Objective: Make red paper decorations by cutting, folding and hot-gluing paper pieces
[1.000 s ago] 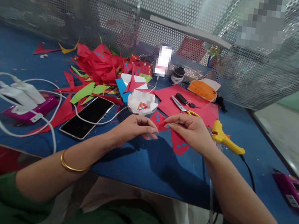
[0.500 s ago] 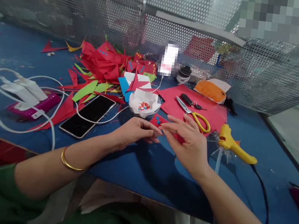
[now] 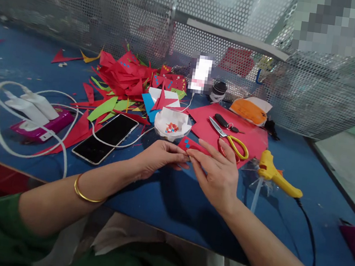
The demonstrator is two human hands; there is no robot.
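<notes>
Nearby, scissors (image 3: 229,138) and bowl (image 3: 172,125) apparently flank red paper (image 3: 189,144).

We've got matt paper everywhere: the red paper piece (image 3: 188,143) pinched between our left hand (image 3: 158,159) and right hand (image 3: 217,173) looks thin and flat; the scrap pile (image 3: 129,78) is the same matt stuff; the phone (image 3: 105,137) has a glossy black glass face; scissors (image 3: 226,135) show shiny metal blades with smooth yellow plastic handles; the glue gun (image 3: 276,177) is smooth yellow plastic; the back screen (image 3: 82,11) is perforated metal; the blue tabletop (image 3: 162,201) looks scuffed and dull.
</notes>
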